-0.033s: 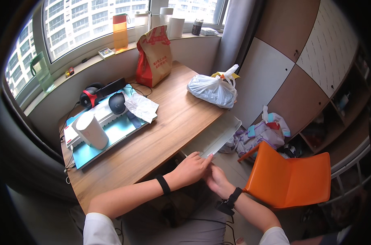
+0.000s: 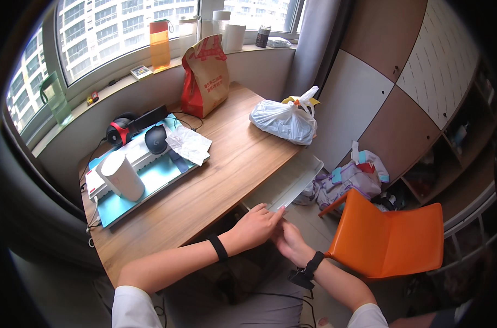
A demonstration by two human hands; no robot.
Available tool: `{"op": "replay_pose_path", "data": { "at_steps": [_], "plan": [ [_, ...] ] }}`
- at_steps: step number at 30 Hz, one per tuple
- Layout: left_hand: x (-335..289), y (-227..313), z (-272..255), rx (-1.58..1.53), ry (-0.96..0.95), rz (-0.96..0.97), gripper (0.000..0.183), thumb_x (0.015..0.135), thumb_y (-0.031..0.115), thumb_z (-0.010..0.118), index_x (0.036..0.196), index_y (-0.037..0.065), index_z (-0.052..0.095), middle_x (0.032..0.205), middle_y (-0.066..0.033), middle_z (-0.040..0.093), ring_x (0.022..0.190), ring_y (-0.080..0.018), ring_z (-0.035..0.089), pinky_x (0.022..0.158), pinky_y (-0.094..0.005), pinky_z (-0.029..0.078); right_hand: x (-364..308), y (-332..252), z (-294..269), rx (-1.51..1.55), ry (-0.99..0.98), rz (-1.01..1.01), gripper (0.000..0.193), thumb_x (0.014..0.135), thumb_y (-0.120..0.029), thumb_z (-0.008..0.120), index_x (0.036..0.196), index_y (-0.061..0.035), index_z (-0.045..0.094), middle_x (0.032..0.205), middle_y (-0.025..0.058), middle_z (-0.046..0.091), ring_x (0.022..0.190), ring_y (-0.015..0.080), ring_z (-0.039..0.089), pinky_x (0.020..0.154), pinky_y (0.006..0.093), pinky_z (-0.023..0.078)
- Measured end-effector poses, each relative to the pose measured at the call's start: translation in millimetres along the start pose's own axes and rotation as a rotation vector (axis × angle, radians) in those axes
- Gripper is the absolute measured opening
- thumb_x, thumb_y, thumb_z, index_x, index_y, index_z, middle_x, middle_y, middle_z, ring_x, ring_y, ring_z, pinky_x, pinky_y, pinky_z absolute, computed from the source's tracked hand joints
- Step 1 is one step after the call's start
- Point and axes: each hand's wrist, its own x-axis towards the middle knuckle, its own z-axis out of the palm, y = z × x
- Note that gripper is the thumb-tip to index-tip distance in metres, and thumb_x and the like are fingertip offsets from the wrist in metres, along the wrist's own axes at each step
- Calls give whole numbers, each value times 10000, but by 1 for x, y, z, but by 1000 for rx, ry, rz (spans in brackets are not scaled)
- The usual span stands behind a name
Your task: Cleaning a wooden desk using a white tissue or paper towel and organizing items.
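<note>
The left hand (image 2: 254, 227) lies back-up at the near end of a pale, pulled-out drawer (image 2: 284, 183), its fingers reaching to the drawer's front edge; the right hand (image 2: 290, 240) sits just beside and below it, its fingertips lost behind the left; the two overlap here, and I cannot tell whether either grips the edge, holds something small or merely touches the other. The drawer juts from the long side of a wooden desk (image 2: 226, 177); the hands cover its near corner, and the desktop hides its inner part. A black band (image 2: 218, 247) circles the left wrist; a dark strapped device (image 2: 302, 277) sits on the right one, its face hard to make out.

On the desk a white cylinder (image 2: 122, 176) stands on a blue panel (image 2: 114, 210), blocking part of a white slab (image 2: 98, 186); red-and-black headphones (image 2: 119, 133) lie behind, and a crumpled tissue (image 2: 189, 143) covers part of the panel's far end. A knotted white plastic bag (image 2: 284, 121) and a tall paper bag (image 2: 207, 82) keep their contents hidden; an orange chair (image 2: 363, 238) half conceals a jumbled pale-purple heap (image 2: 349, 180), perhaps cloth; below the hands, dark cables (image 2: 270, 294) fade into shadow.
</note>
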Motion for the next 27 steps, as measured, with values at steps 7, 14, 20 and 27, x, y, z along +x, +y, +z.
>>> {"op": "replay_pose_path", "data": {
  "at_steps": [7,14,20,27],
  "plan": [
    [3,3,-12,30,-33,1,606,878,15,582,1467,-87,483,949,-115,696,886,-291,667,1034,-424,475,68,-61,-24,139,101,-170,233,1086,-167,475,1186,-63,659,1151,91,728,1077,257,693,1013,428,552],
    [8,-2,-6,8,-20,16,605,852,-2,566,1444,-110,505,940,-128,680,853,-296,678,1089,-447,475,150,-165,-61,93,141,-220,321,1094,-270,464,1247,-71,664,1244,95,726,1152,279,688,1009,461,563],
    [6,-1,-9,32,-75,-4,610,871,-12,571,1467,-103,480,1016,-136,707,876,-303,671,1061,-434,478,158,-197,-48,-179,95,-217,529,1101,-506,419,1298,-77,657,1307,89,699,1201,250,649,1050,429,517],
    [11,-1,-9,27,-84,7,613,847,-7,564,1447,-117,501,958,-128,688,858,-289,689,1114,-437,467,172,-205,-77,-1070,230,-655,331,1021,-291,634,1176,-9,710,1005,68,742,951,148,659,871,332,520]
  ]
}}
